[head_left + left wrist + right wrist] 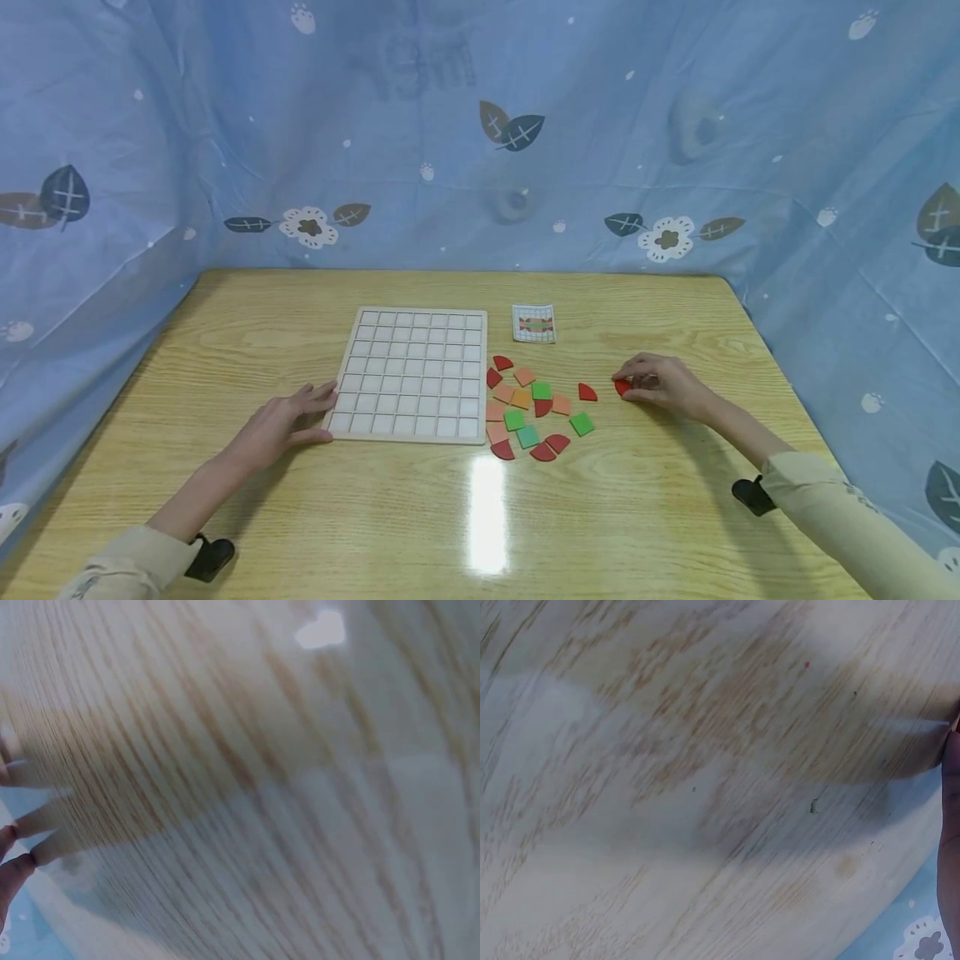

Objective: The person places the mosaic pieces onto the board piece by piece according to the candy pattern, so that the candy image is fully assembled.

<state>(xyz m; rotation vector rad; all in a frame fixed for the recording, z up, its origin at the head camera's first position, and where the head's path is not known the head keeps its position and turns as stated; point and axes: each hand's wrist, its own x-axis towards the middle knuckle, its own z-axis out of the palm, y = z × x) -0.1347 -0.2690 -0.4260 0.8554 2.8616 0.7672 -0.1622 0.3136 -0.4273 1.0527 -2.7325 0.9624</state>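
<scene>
Several green squares (582, 424), head view only

Blue flower-printed cloth (585, 158) behind and beside a wood-grained table (660, 525).

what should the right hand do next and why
Probably carry the small flat red piece to the square pale wooden grid board: the right hand pinches it, the left hand touches the board's edge, and the white printed card shows red shapes on a grid.
</scene>
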